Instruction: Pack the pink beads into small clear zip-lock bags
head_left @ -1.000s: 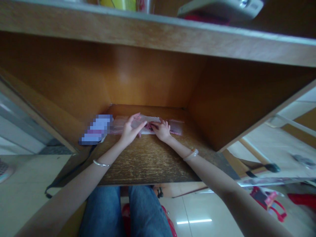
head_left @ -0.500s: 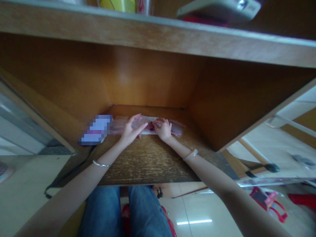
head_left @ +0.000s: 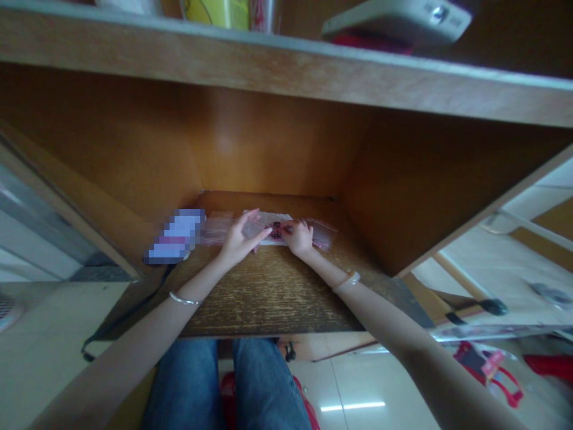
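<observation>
A small heap of dark red and pink beads (head_left: 276,232) lies on a white sheet (head_left: 280,217) at the middle of the desk. My left hand (head_left: 239,240) is at the sheet's left side, its thumb and fingers apart and the thumb tip close to the beads. From the right, my right hand (head_left: 299,237) reaches over the beads with its fingertips pinched together; whatever is between them is too small to tell. Clear plastic bags lie on both sides: one plastic bag (head_left: 215,222) by my left hand, another plastic bag (head_left: 324,230) with pink beads by my right.
A phone (head_left: 176,236) with a blurred-out screen lies at the left, a dark strap (head_left: 129,319) trailing from it over the desk edge. Cabinet walls enclose the desk (head_left: 277,292) on three sides. Overhead, a shelf (head_left: 286,71) holds a pale device (head_left: 398,22) and a yellow container (head_left: 217,12).
My right hand has shifted slightly right and down, so more of the beads shows between my hands. My left hand stays nearly in place.
</observation>
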`<state>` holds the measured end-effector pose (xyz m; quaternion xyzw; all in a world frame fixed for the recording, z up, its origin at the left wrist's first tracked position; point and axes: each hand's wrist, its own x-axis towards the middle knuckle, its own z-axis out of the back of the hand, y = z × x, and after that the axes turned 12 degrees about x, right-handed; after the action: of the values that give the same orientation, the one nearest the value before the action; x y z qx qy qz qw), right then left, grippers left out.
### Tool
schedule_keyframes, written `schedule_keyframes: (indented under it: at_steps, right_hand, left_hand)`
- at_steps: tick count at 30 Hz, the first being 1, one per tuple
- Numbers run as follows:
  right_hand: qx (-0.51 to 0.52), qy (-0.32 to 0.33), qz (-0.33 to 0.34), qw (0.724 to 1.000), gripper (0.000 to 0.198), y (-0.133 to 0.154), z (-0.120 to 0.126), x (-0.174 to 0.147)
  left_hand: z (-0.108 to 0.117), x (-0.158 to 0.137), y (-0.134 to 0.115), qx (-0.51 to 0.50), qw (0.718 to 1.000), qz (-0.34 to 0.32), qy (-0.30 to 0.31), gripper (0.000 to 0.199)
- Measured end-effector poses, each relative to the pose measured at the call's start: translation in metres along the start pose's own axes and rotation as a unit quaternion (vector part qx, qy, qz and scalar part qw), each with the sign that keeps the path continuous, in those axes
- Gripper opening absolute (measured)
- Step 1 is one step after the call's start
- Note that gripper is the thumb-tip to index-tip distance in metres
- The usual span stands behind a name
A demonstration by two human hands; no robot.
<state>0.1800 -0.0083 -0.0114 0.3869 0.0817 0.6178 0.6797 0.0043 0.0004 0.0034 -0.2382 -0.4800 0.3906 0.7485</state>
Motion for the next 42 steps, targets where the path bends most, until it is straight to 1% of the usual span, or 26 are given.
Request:
schedule_keyframes:
  at_steps: [2, 3, 5, 7, 9, 10, 12, 15, 17, 21, 23, 26, 28, 30, 32, 35, 37, 40, 42]
  right_hand:
    - [0.016, -0.004, 0.0, 1.0, 0.015, 0.001, 0.0, 0.0]
    - [0.029, -0.017, 0.0, 0.999, 0.014, 0.002, 0.001, 0.0]
    - [0.068, -0.066, 0.013, 0.995, 0.014, 0.005, 0.004, -0.001]
    - [0.12, -0.133, 0.05, 0.983, 0.015, 0.01, 0.009, -0.004]
    - [0.167, -0.188, 0.107, 0.962, 0.017, 0.016, 0.014, -0.008]
    - [0.184, -0.206, 0.135, 0.952, 0.018, 0.019, 0.016, -0.01]
    - [0.207, -0.216, 0.179, 0.937, 0.017, 0.025, 0.019, -0.016]
    - [0.214, -0.183, 0.216, 0.935, 0.015, 0.029, 0.018, -0.021]
    - [0.213, -0.15, 0.236, 0.936, 0.014, 0.03, 0.016, -0.023]
    - [0.229, -0.106, 0.261, 0.932, 0.02, 0.033, 0.017, -0.025]
    - [0.227, -0.093, 0.26, 0.934, 0.017, 0.034, 0.019, -0.026]
    - [0.235, -0.057, 0.248, 0.938, 0.014, 0.034, 0.017, -0.025]
    - [0.275, -0.024, 0.227, 0.934, 0.014, 0.033, 0.013, -0.024]
    - [0.32, -0.009, 0.194, 0.927, 0.016, 0.029, 0.008, -0.021]
    - [0.349, -0.01, 0.163, 0.923, 0.018, 0.025, 0.005, -0.018]
    - [0.372, -0.014, 0.131, 0.919, 0.017, 0.021, 0.004, -0.014]
    - [0.384, -0.026, 0.12, 0.915, 0.016, 0.02, 0.004, -0.013]
    - [0.405, -0.037, 0.119, 0.906, 0.019, 0.02, 0.004, -0.012]
    - [0.405, -0.034, 0.119, 0.906, 0.022, 0.019, 0.003, -0.011]
  left_hand:
    - [-0.001, 0.0, 0.001, 0.005, 1.0, -0.011, -0.005, 0.052]
    - [-0.001, 0.0, 0.002, 0.006, 1.0, -0.014, -0.006, 0.052]
    - [-0.002, 0.0, 0.004, 0.014, 1.0, -0.025, -0.01, 0.052]
    - [-0.003, -0.001, 0.005, 0.032, 0.998, -0.046, -0.013, 0.052]
    - [-0.004, -0.002, 0.005, 0.058, 0.996, -0.072, -0.011, 0.052]
    - [-0.004, -0.002, 0.004, 0.072, 0.994, -0.086, -0.008, 0.052]
    - [-0.005, -0.003, 0.002, 0.095, 0.989, -0.111, 0.001, 0.051]
    - [-0.006, -0.004, 0.001, 0.116, 0.984, -0.132, 0.007, 0.049]
    - [-0.006, -0.003, 0.003, 0.117, 0.985, -0.129, 0.004, 0.048]
    - [-0.006, -0.001, 0.01, 0.084, 0.992, -0.095, -0.015, 0.047]
    - [-0.005, 0.0, 0.011, 0.058, 0.995, -0.072, -0.027, 0.046]
    - [-0.004, 0.002, 0.011, 0.021, 0.998, -0.043, -0.034, 0.043]
    - [-0.005, 0.003, 0.01, -0.004, 0.999, -0.03, -0.031, 0.045]
    - [-0.005, 0.003, 0.01, -0.026, 0.999, -0.016, -0.026, 0.047]
    - [-0.006, 0.004, 0.01, -0.047, 0.999, 0.003, -0.018, 0.045]
    - [-0.006, 0.007, 0.014, -0.083, 0.996, 0.034, -0.025, 0.029]
    - [-0.006, 0.01, 0.017, -0.097, 0.994, 0.047, -0.034, 0.023]
    - [-0.004, 0.012, 0.021, -0.105, 0.992, 0.06, -0.036, 0.022]
    - [-0.003, 0.012, 0.021, -0.109, 0.991, 0.062, -0.041, 0.023]
